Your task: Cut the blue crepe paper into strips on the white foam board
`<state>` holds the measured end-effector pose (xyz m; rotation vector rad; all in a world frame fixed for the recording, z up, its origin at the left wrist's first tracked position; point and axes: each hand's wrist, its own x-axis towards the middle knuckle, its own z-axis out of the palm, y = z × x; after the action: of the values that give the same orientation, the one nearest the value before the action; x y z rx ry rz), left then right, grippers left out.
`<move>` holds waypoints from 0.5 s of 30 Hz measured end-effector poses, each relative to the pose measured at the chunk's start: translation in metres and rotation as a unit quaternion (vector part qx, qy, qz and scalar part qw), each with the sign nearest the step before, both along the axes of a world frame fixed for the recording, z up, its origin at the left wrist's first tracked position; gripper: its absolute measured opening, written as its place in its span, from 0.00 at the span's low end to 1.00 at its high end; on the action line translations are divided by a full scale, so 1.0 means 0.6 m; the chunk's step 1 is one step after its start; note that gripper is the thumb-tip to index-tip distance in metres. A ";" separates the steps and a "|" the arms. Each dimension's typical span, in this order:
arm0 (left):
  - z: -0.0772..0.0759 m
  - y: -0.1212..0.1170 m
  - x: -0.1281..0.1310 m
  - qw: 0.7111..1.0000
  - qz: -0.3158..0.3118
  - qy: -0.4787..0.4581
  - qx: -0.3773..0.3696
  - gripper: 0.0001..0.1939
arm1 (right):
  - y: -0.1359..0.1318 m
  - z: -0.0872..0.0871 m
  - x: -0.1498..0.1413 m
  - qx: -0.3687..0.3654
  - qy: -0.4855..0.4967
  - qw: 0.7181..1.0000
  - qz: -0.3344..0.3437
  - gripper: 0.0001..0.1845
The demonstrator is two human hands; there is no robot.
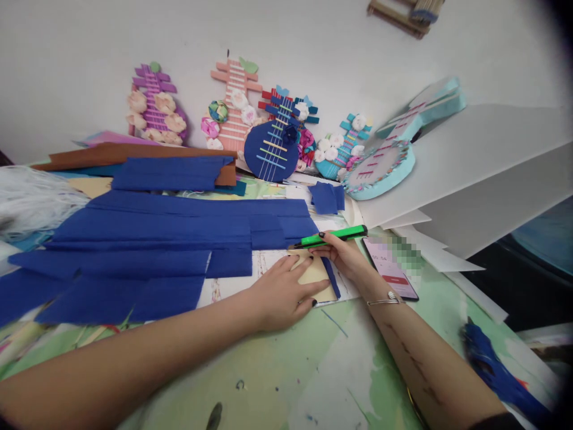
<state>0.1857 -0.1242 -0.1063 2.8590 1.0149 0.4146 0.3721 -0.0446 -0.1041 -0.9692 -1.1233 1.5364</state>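
Note:
My right hand [342,254] is closed around a green utility knife [333,236], its tip resting at the right end of long blue crepe paper strips [179,230]. My left hand [282,292] lies flat, fingers spread, pressing down a small tan card [316,275] with a narrow blue strip [332,279] along its right edge. The knife's tip sits just above that card. A thin bracelet circles my right wrist.
A phone [394,269] lies just right of my right hand. Paper guitar-shaped crafts [273,146] with flowers lean on the wall behind. White foam boards [470,173] slope at the right. Brown paper [111,155] and white fringe [31,197] sit at the left.

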 end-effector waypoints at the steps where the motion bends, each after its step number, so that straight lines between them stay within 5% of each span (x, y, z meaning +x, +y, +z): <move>1: 0.001 0.000 0.000 1.000 -0.001 -0.002 -0.001 0.22 | 0.000 0.000 0.000 -0.005 -0.002 1.000 0.001 0.09; 15: 0.000 0.000 0.001 1.000 0.006 -0.001 0.000 0.22 | 0.004 -0.002 0.003 -0.021 -0.006 1.000 -0.003 0.08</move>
<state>0.1862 -0.1240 -0.1065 2.8541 1.0322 0.4185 0.3740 -0.0420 -0.1056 -1.0107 -1.0980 1.5566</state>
